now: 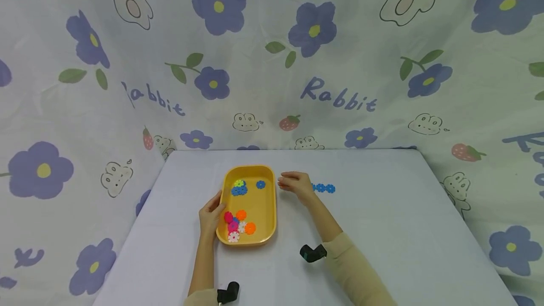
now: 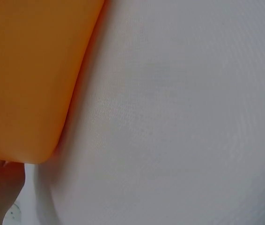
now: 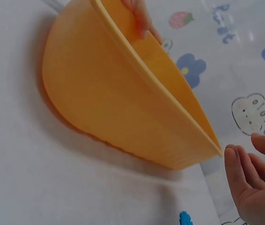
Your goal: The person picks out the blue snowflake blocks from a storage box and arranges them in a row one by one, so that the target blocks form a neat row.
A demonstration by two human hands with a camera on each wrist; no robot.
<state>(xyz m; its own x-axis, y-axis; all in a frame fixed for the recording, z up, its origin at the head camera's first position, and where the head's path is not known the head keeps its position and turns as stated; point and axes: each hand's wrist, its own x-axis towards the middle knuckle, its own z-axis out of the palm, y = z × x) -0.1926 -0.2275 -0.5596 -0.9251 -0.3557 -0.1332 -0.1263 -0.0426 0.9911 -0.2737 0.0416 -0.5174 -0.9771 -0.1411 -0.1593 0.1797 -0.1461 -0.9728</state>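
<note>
A yellow plastic tray (image 1: 267, 211) lies on the white table, and my left hand (image 1: 210, 214) grips its left rim, with the thumb over the edge. Inside are small flower-shaped discs: blue ones (image 1: 239, 191) with a yellow-green one (image 1: 240, 183) at the back left, a lone blue disc (image 1: 260, 184), and a mixed heap with orange (image 1: 250, 228), pink and white (image 1: 233, 236) pieces at the front. Just outside the tray's right rim hovers my right hand (image 3: 259, 183), fingers loosely bent, nothing visible between them. A row of blue discs (image 1: 325, 188) lies beyond its wrist, partly hidden.
The white tabletop (image 1: 382, 230) extends around the tray and to the right. Behind and at both sides hangs a cloth (image 1: 263, 74) printed with flowers and rabbits. A black wrist camera (image 1: 313, 253) sits at the right sleeve, another (image 1: 228, 293) at the left.
</note>
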